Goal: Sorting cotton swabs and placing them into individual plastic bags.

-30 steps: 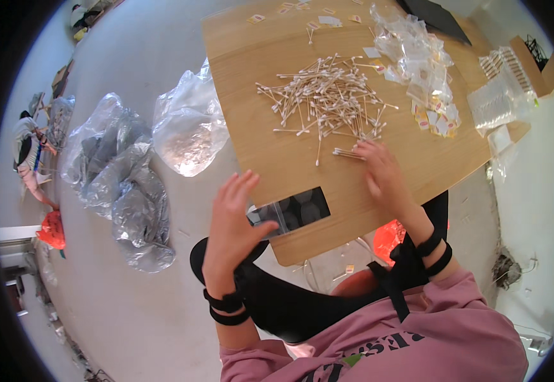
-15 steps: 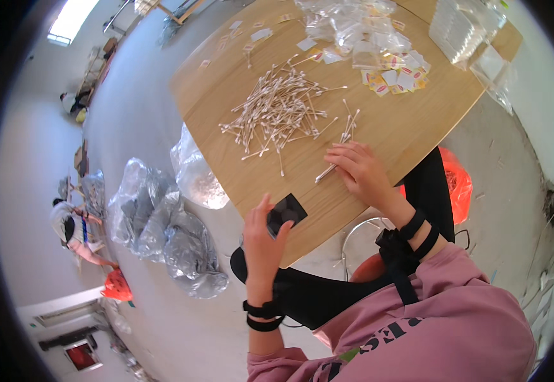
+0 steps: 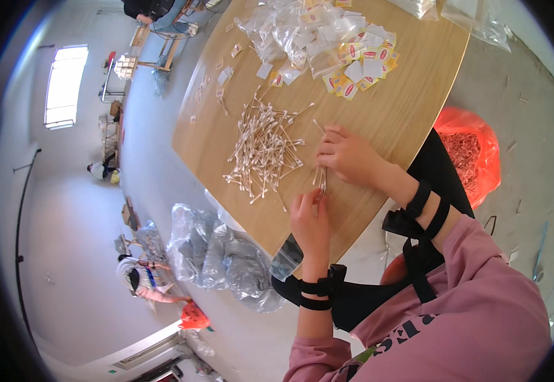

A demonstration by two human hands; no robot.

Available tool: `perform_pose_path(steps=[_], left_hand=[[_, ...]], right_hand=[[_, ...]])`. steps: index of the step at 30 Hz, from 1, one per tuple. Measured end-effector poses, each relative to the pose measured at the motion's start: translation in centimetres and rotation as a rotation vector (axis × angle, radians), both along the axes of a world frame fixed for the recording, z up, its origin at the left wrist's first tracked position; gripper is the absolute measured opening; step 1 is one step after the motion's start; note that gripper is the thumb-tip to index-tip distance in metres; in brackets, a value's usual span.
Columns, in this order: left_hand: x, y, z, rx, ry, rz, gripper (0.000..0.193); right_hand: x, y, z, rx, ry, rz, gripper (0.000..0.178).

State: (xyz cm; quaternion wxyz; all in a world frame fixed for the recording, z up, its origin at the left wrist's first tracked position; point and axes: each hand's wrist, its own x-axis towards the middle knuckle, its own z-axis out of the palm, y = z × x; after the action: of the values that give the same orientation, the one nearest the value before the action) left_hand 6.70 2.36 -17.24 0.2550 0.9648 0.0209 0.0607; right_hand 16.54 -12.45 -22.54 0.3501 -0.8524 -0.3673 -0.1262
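Observation:
A few cotton swabs (image 3: 323,179) lie in a small bunch on the table between my hands. My right hand (image 3: 351,157) is closed over their far part, fingers curled. At the near end of the bunch, my left hand (image 3: 310,223) pinches the swab tips between thumb and fingers. To the left spreads a loose pile of cotton swabs (image 3: 263,149) with white tips. Beside my left wrist, a dark, flat rectangular thing (image 3: 286,256) rests at the table's near corner, partly hidden by the hand.
Clear plastic bags (image 3: 283,32) and yellow-and-white cards (image 3: 359,70) cover the far side of the wooden table (image 3: 395,95). A red bag (image 3: 471,153) stands on the floor at right. Silvery plastic bags (image 3: 219,254) lie at left, where a co-worker (image 3: 140,277) bends over.
My left hand has left the dark rectangle and moved up and right to the swabs, its fingers closing. My right hand stays on the swabs. The whole view has shifted.

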Motion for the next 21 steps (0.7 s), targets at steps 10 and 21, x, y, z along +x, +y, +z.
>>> perform_pose_path(steps=[10,21], left_hand=[[-4.5,0.2,0.4,-0.028,0.018,0.130,0.009],[-4.4,0.0,-0.2,0.085,-0.219,0.107,0.024]], right_hand=[[-0.3,-2.3,-0.2,0.058,-0.013,-0.102,0.010],[-4.8,0.6,1.8,0.149,0.094,0.074,0.021]])
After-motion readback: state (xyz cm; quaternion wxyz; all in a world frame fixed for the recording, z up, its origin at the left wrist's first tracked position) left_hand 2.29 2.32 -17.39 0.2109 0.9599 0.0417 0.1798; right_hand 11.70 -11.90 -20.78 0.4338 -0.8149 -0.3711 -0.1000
